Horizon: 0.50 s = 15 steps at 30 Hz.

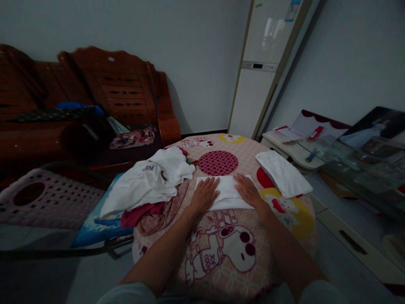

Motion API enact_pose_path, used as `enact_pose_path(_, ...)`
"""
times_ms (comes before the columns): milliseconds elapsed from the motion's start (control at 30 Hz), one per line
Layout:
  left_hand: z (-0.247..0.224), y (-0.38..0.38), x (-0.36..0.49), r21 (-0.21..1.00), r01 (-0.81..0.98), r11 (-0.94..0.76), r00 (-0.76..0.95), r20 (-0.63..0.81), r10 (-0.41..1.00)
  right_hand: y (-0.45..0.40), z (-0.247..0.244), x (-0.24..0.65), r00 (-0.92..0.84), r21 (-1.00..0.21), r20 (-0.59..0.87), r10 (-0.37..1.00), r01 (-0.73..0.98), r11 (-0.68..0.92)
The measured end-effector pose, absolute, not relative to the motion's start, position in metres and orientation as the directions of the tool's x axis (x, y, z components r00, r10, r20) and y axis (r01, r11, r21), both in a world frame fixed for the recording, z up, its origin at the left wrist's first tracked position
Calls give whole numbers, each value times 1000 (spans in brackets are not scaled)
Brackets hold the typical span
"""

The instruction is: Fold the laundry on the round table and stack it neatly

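A folded white cloth (227, 192) lies flat near the middle of a round table with a pink patterned cover (234, 278). My left hand (205, 194) rests palm down on its left end, fingers spread. On its right end lies my right hand (247, 190), also flat with fingers apart. Another folded white cloth (283, 173) is at the table's right side. To the left is a loose heap with a white shirt (152, 179) on top, a dark red cloth (142, 214) and a dusty pink cloth (158, 219) beneath it.
A woven chair (53, 198) with a blue cushion (98, 223) stands left of the table. Behind it is a wooden bench (114, 88) holding clothes. A tall white air conditioner (253, 97) stands at the back. A glass-topped cabinet (363, 169) is on the right.
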<state>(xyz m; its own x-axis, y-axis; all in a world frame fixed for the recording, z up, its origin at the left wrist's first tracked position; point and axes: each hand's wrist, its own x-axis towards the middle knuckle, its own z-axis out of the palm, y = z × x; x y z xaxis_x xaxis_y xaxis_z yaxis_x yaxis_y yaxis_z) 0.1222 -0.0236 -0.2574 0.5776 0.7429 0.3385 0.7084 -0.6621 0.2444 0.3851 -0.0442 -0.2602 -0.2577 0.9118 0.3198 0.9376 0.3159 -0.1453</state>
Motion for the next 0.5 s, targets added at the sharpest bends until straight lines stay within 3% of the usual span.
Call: enact_pose_path(500,-248,-27,122,197,727,-657,606,265,750,-47,-262,383,-261,-127,302,917,942,311)
